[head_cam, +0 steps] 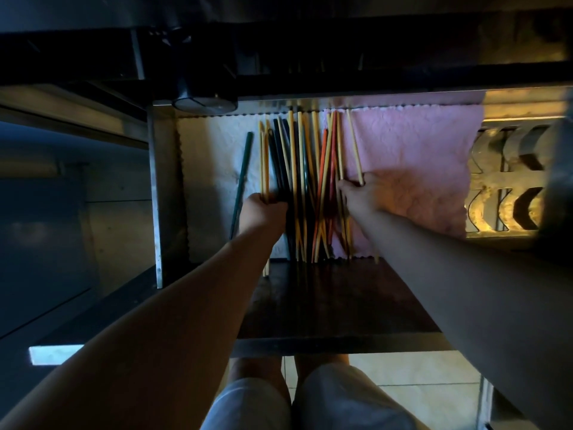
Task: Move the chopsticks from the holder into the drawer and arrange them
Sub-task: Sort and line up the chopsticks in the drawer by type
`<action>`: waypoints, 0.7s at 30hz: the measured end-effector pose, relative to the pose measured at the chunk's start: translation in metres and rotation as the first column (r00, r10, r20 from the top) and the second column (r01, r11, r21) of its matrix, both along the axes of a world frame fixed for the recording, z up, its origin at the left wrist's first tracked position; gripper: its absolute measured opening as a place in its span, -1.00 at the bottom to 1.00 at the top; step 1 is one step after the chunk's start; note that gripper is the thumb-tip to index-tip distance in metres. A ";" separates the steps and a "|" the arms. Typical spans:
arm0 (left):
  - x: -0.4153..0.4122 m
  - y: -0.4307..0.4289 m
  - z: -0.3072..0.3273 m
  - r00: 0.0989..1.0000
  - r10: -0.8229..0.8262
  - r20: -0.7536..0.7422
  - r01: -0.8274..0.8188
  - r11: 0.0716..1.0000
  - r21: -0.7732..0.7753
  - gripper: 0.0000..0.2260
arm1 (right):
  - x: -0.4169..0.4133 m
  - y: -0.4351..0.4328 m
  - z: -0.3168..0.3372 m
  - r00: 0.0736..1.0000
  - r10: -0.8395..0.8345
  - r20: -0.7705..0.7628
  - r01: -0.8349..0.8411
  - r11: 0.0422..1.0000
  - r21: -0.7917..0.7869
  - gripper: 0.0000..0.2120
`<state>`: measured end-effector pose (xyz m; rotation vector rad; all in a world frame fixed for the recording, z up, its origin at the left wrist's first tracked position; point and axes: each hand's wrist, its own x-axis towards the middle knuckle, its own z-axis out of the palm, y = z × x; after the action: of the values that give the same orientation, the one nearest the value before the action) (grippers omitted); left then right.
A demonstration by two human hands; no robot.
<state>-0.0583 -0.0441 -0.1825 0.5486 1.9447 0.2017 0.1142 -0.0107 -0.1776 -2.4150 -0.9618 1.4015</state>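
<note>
Several chopsticks [305,181], yellow, black, dark green and orange, lie roughly lengthwise in the open drawer [161,193] on a white cloth [217,156] and a pink cloth [412,150]. My left hand [263,209] is closed around a few yellow and black chopsticks at the left side of the pile. My right hand [361,193] grips yellow chopsticks at the right side, on the pink cloth. One dark green chopstick [241,184] lies apart at the far left. The holder is not in view.
A dark wooden drawer front [335,305] lies below the cloths. A metal rack with curved slots [508,181] sits to the right. A dark round object [204,100] hangs over the drawer's back left. My knees and a tiled floor [418,383] are below.
</note>
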 end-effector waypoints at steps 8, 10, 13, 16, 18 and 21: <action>0.003 0.000 -0.004 0.999 0.015 -0.034 -0.016 1.000 -0.020 -0.89 | 0.008 -0.003 -0.005 0.998 -0.029 0.051 0.024 0.995 0.097 -0.67; 0.003 0.001 -0.002 0.999 0.018 -0.040 -0.019 1.000 -0.021 -0.88 | 0.009 -0.005 -0.001 0.999 -0.030 -0.024 0.032 0.991 0.133 -0.66; 0.001 0.002 0.000 0.996 0.001 -0.085 -0.003 1.000 -0.018 -0.88 | 0.006 -0.010 0.005 0.991 -0.087 -0.105 0.103 0.983 0.153 -0.78; -0.002 0.002 0.001 0.994 0.012 -0.107 -0.014 1.000 -0.013 -0.85 | 0.002 -0.014 0.005 0.995 -0.082 -0.064 0.092 0.978 0.187 -0.70; -0.004 0.001 0.001 0.992 0.014 -0.122 -0.015 1.000 -0.007 -0.84 | 0.000 -0.014 0.005 0.994 -0.103 -0.046 0.110 0.976 0.186 -0.71; -0.003 0.001 0.003 0.993 0.019 -0.117 -0.016 1.000 0.026 -0.94 | -0.001 -0.011 0.005 0.989 -0.123 -0.076 0.134 0.979 0.154 -0.85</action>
<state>-0.0608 -0.0431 -0.1797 0.5713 2.0635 0.2091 0.1130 -0.0221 -0.1724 -2.2573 -0.8503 1.2998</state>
